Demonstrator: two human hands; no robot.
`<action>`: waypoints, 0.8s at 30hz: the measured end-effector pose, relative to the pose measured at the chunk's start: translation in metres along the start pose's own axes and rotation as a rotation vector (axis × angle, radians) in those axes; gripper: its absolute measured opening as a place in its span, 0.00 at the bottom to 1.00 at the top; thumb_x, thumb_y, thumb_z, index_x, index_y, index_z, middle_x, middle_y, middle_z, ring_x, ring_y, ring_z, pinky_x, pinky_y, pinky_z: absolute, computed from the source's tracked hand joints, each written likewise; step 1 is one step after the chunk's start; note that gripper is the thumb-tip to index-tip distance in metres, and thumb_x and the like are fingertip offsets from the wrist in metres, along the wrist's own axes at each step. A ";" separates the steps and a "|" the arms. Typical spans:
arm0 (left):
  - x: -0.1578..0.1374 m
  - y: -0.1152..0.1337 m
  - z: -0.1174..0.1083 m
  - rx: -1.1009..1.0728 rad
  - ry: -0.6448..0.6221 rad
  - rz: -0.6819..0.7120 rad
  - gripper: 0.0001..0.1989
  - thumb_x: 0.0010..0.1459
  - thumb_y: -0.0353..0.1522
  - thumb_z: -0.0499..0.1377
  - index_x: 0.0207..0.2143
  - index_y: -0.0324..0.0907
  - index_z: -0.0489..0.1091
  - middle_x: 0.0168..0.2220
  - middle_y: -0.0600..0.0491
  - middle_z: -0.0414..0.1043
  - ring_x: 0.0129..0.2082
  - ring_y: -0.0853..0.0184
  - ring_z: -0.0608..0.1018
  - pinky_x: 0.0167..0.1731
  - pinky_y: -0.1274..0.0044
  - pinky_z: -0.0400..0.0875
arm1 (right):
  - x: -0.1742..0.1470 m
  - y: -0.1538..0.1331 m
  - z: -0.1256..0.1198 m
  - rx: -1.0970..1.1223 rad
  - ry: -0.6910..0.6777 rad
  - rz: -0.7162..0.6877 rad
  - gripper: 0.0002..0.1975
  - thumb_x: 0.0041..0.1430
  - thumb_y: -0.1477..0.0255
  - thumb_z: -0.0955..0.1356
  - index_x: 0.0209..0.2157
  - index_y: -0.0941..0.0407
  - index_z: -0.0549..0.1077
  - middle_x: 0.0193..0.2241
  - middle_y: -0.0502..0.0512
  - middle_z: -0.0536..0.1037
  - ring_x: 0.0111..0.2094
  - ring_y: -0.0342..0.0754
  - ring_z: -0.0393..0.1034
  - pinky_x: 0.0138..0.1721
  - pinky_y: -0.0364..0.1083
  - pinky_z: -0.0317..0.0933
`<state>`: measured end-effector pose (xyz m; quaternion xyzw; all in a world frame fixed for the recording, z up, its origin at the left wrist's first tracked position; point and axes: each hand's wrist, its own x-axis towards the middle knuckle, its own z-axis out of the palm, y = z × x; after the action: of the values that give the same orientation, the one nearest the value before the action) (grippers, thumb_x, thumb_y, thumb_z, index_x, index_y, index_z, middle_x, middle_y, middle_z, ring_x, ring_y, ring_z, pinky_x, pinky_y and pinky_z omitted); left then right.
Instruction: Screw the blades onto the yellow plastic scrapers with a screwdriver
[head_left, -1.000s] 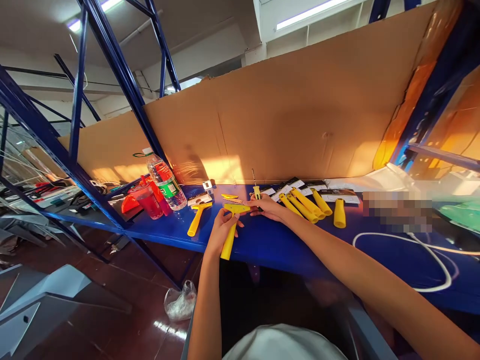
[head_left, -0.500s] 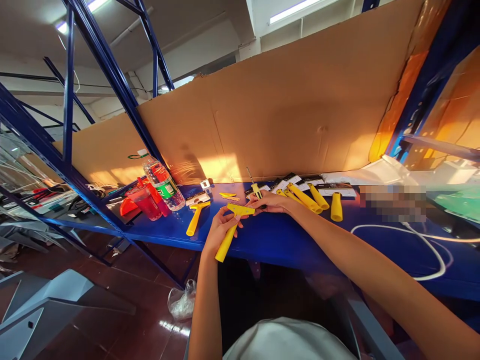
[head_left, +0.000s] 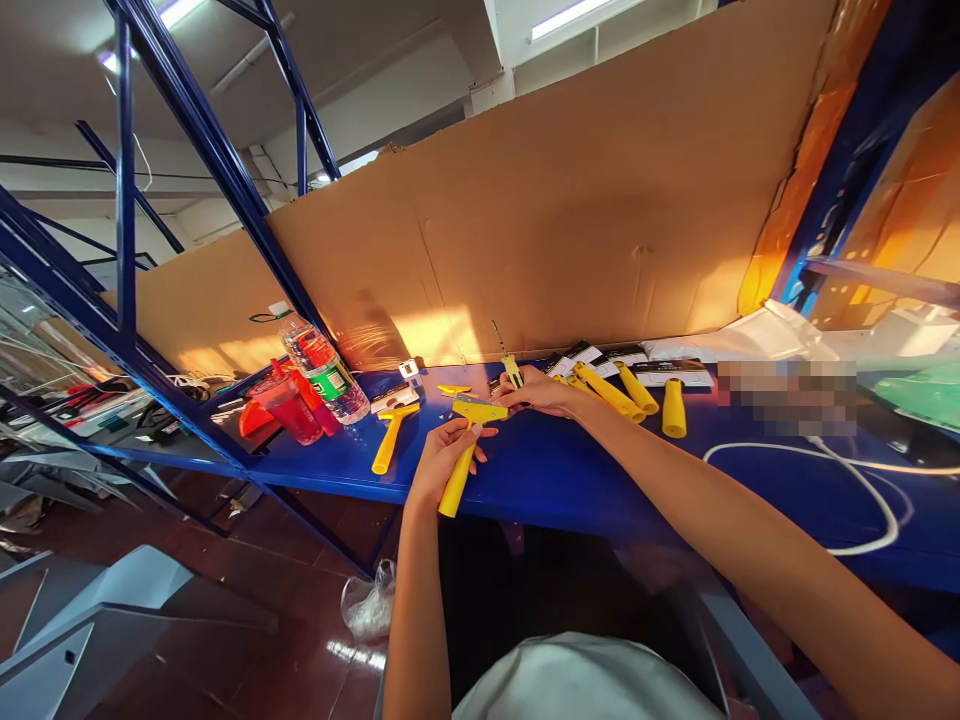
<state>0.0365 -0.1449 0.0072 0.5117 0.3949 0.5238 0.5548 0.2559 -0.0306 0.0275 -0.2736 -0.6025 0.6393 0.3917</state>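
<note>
A yellow scraper (head_left: 458, 482) with a T-shaped head is in my left hand (head_left: 439, 458), the fingers closed around the handle just below the head. Along the upper edge of that head runs a thin grey strip that looks like a blade. My right hand (head_left: 547, 391) keeps a screwdriver (head_left: 512, 371) with a pale yellow handle tucked in its grip, shaft pointing up. Its fingertips pinch the right end of the scraper head. Left of my hands, another yellow scraper (head_left: 388, 443) lies on the blue table, and small yellow pieces (head_left: 454, 390) lie behind the held head.
Several yellow handles (head_left: 673, 410) lie to the right on the blue table (head_left: 555, 480), near black-and-white packets (head_left: 667, 373). A plastic bottle (head_left: 330, 375) and a red jug (head_left: 294, 408) stand at left. A white cable (head_left: 889, 500) loops at right. Cardboard (head_left: 585, 220) walls the back.
The scraper head has turned slightly and risen, and a grey strip now shows along its upper edge. My right fingertips have shifted onto the head's right end.
</note>
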 end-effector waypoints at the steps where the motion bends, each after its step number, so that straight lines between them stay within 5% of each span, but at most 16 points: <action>1: 0.000 0.001 0.001 0.009 -0.001 -0.002 0.24 0.54 0.44 0.79 0.40 0.39 0.73 0.48 0.35 0.87 0.23 0.69 0.80 0.18 0.79 0.71 | 0.001 0.001 -0.001 0.001 0.019 0.001 0.31 0.33 0.72 0.89 0.25 0.54 0.66 0.26 0.48 0.79 0.28 0.45 0.77 0.29 0.43 0.77; 16: 0.008 -0.009 -0.003 -0.052 0.113 0.060 0.29 0.58 0.49 0.75 0.44 0.44 0.63 0.50 0.36 0.86 0.31 0.62 0.86 0.20 0.77 0.72 | 0.027 0.027 0.001 -0.042 0.226 0.004 0.24 0.41 0.79 0.86 0.25 0.54 0.68 0.31 0.58 0.85 0.30 0.51 0.81 0.28 0.47 0.82; 20: 0.014 -0.010 -0.007 -0.077 0.174 0.080 0.29 0.57 0.49 0.75 0.43 0.45 0.63 0.48 0.39 0.87 0.31 0.63 0.85 0.19 0.78 0.71 | 0.056 0.025 0.000 -0.102 0.302 -0.020 0.20 0.43 0.84 0.82 0.25 0.54 0.70 0.26 0.51 0.82 0.32 0.49 0.80 0.35 0.46 0.80; 24: 0.023 -0.007 -0.013 -0.055 0.196 0.098 0.29 0.56 0.50 0.75 0.42 0.45 0.63 0.46 0.41 0.87 0.30 0.64 0.84 0.19 0.78 0.71 | 0.064 0.027 0.002 -0.087 0.323 -0.051 0.16 0.44 0.85 0.79 0.28 0.54 0.74 0.33 0.50 0.85 0.45 0.52 0.82 0.48 0.45 0.78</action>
<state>0.0279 -0.1201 0.0004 0.4612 0.4073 0.6086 0.5010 0.2149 0.0226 0.0087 -0.3742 -0.5656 0.5501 0.4872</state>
